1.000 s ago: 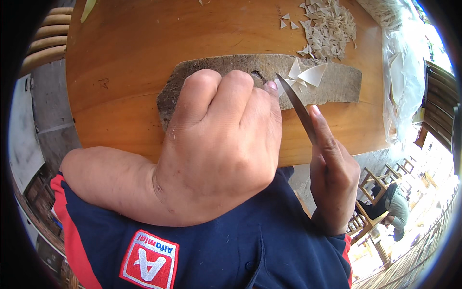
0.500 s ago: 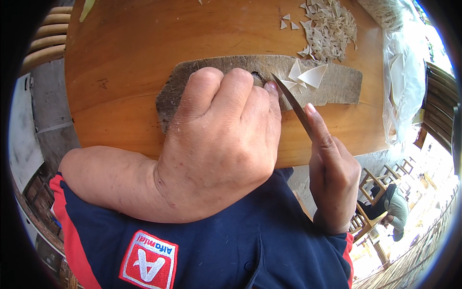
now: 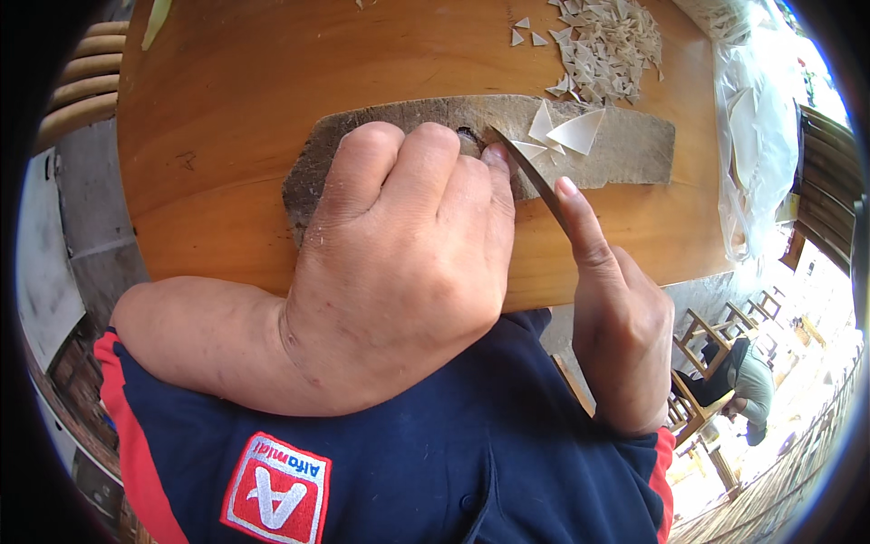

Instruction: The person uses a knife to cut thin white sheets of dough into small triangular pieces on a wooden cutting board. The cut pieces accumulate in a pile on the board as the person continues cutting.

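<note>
My left hand (image 3: 408,227) is closed like a fist, knuckles up, over a worn wooden board (image 3: 625,150). One fingertip presses down beside the knife; whatever lies under the fingers is hidden. A small dark notch or edge shows just beyond them. In my right hand (image 3: 616,317) is a knife (image 3: 544,188) with a narrow dark blade, its index finger laid along the spine. The blade slants up and left, its tip over the board close to my left fingertips. Several thin off-white triangular pieces (image 3: 577,132) lie on the board right of the blade.
The board rests on a brown wooden table (image 3: 227,163). At the far right is a pile of small off-white chips (image 3: 607,54). A clear plastic bag (image 3: 748,154) with pale pieces hangs along the right edge. A person (image 3: 752,381) sits beyond, among wooden stools.
Board, chips and both hands appear slightly further left in the picture. The knife's tip stays beside my left fingertips, and my grip on it looks the same.
</note>
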A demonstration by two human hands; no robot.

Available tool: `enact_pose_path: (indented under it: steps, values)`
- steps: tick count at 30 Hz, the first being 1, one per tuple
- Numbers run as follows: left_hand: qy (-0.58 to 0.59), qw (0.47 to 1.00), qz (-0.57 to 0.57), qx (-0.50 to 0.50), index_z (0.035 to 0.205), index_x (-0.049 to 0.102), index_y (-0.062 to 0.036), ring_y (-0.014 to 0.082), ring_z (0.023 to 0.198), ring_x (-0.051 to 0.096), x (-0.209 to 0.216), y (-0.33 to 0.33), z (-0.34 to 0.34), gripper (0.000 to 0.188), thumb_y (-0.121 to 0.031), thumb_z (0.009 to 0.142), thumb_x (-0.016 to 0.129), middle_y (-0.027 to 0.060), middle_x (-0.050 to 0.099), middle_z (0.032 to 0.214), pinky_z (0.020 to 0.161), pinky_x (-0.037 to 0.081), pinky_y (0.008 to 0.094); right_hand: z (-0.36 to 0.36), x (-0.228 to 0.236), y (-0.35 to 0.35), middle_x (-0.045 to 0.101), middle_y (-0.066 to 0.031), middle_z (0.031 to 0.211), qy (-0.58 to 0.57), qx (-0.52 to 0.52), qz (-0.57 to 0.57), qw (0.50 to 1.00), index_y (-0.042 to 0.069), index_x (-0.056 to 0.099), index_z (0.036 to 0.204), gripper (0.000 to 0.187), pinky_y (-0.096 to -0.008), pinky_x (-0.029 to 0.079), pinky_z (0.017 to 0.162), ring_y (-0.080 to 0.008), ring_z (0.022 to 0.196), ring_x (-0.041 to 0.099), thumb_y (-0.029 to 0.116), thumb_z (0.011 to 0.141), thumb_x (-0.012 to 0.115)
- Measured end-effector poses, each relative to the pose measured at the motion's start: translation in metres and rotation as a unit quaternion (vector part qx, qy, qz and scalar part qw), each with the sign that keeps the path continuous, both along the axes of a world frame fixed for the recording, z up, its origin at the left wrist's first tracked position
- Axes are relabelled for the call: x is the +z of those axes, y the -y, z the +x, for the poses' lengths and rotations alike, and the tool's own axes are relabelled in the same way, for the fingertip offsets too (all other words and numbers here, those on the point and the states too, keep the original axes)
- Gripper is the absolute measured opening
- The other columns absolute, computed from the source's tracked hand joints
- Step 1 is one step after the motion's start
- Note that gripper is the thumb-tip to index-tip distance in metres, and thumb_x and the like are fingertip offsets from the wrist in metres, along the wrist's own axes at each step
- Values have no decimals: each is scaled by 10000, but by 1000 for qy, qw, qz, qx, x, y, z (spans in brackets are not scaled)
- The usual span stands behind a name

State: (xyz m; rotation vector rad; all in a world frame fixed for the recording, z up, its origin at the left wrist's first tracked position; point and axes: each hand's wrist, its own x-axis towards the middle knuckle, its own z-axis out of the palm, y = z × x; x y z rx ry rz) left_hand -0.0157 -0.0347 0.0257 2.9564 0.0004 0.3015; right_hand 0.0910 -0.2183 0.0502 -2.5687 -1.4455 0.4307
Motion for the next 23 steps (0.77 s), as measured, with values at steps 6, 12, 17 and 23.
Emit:
enact_pose_path:
  steps: [6, 12, 17, 23]
  values:
    - [5, 1000, 17, -4, 1113, 729, 53, 246, 803, 534, -1, 0, -1, 514, -217, 677, 764, 69, 557, 821, 782, 425, 415, -3, 11, 12, 551, -105, 752, -25, -36, -21, 999, 166, 552, 1497, 748, -389, 515, 610, -234, 613, 605, -114, 804, 579]
    - [13, 1000, -14, -4, 1143, 725, 51, 246, 802, 533, -2, 0, -1, 531, -210, 683, 768, 66, 547, 814, 779, 430, 414, -5, 11, 9, 730, -211, 1155, -106, -138, 22, 984, 70, 587, 1447, 540, -326, 546, 872, -253, 956, 745, -129, 953, 500]
    - [30, 999, -24, -12, 1162, 719, 54, 243, 787, 528, -8, -3, 0, 547, -213, 687, 768, 66, 547, 816, 774, 428, 413, -4, 16, 10, 715, -189, 1246, -133, -141, 30, 981, 59, 587, 1442, 540, -331, 542, 901, -252, 1010, 741, -136, 944, 508]
    - [29, 999, -18, -9, 1180, 714, 57, 239, 769, 518, 1, 0, -5, 572, -215, 680, 766, 61, 535, 806, 767, 421, 409, -1, 17, 13, 709, -170, 1278, -109, -109, 20, 988, 55, 592, 1436, 546, -328, 542, 899, -251, 1011, 742, -142, 932, 514]
